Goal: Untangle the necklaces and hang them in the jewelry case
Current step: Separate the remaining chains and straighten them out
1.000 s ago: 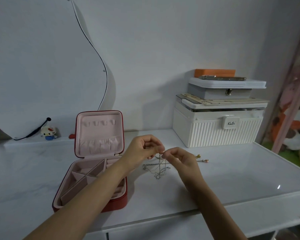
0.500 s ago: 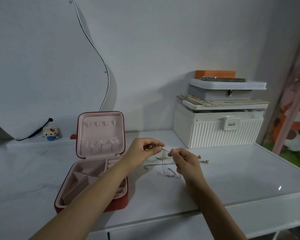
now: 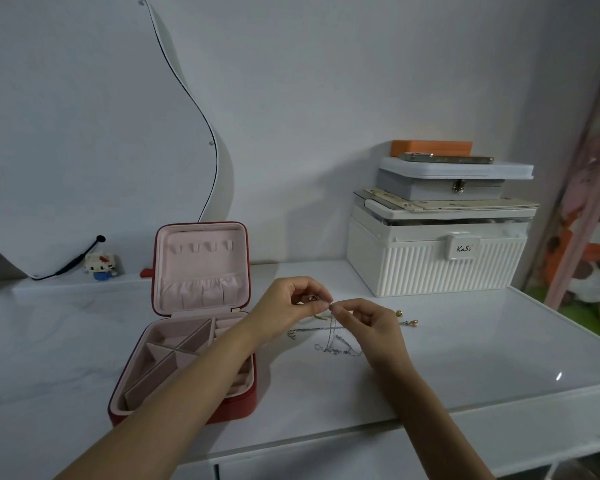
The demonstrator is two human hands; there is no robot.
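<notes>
My left hand [image 3: 293,299] and right hand [image 3: 371,322] both pinch the tangled necklaces [image 3: 329,337] mid-frame; pulling apart could tighten the knot.

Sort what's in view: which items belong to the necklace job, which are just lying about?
Job:
- tangled necklaces, pinched by left hand and right hand
- red jewelry case, open, hooks in lid bare

Lying about:
- white ribbed box with grey case and orange box stacked on top
- small toy figure
- mirror
</notes>
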